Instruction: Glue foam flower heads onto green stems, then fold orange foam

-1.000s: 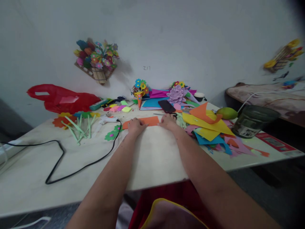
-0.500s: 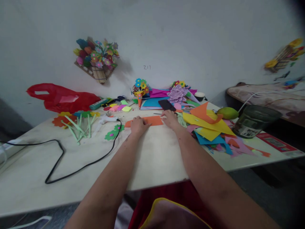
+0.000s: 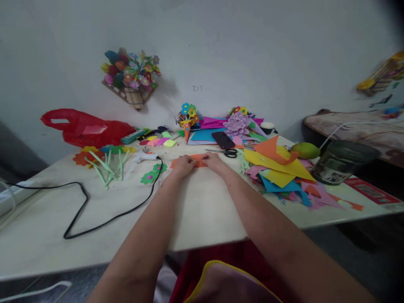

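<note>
An orange craft sheet (image 3: 198, 159) lies on the table before me, partly covered by my hands. My left hand (image 3: 184, 166) rests on its left part, fingers curled and gripping it. My right hand (image 3: 215, 162) pinches the sheet's right end, close beside the left fingers; whether the sheet is folded there I cannot tell. Black-handled scissors (image 3: 230, 153) lie just beyond my right hand, with a dark phone (image 3: 223, 140) behind them. To the left are a white glue gun (image 3: 145, 157) and green foam flowers (image 3: 153, 174).
A red plastic bag (image 3: 85, 130) and pale green strips (image 3: 109, 166) occupy the left side. Coloured scraps (image 3: 284, 168), a green fruit (image 3: 305, 150) and a dark jar (image 3: 342, 162) stand right. A black cord (image 3: 107, 224) loops across the table. Paper flowers (image 3: 236, 124) stand by the wall.
My right hand has slid left along the orange sheet, bringing it near my left hand. The scissors it partly hid now show. The view has shifted slightly.
</note>
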Demonstrator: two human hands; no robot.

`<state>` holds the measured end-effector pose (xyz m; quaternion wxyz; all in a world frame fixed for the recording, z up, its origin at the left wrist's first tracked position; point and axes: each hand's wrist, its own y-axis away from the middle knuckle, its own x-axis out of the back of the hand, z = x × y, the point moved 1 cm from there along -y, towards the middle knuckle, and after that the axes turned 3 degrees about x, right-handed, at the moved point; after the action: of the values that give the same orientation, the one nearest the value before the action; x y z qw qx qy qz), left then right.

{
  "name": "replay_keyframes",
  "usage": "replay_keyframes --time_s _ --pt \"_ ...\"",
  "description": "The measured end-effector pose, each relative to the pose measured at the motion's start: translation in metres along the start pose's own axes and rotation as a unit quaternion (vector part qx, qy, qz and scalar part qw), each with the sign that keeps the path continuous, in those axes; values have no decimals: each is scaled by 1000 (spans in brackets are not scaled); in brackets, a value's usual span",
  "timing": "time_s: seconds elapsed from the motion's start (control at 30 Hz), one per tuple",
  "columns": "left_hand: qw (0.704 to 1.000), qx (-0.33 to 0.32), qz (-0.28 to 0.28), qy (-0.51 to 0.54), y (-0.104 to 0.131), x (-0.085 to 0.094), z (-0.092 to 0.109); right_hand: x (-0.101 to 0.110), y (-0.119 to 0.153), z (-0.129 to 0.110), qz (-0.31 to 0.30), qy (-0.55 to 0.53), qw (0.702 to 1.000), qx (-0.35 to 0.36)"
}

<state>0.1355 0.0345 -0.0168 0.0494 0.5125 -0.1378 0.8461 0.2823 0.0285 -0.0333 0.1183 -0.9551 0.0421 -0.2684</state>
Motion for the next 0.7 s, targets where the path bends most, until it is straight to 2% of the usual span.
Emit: replay_keyframes --time_s 0.13,0.3,0.7 --pt "996 7 -7 92 4 10 -20 1 4 -3 -16 39 999 25" --pt "986 -9 -20 165 8 14 -30 1 6 -7 -38 63 996 52" --pt "990 -52 3 134 5 12 -34 -3 3 -4 -45 127 989 66"
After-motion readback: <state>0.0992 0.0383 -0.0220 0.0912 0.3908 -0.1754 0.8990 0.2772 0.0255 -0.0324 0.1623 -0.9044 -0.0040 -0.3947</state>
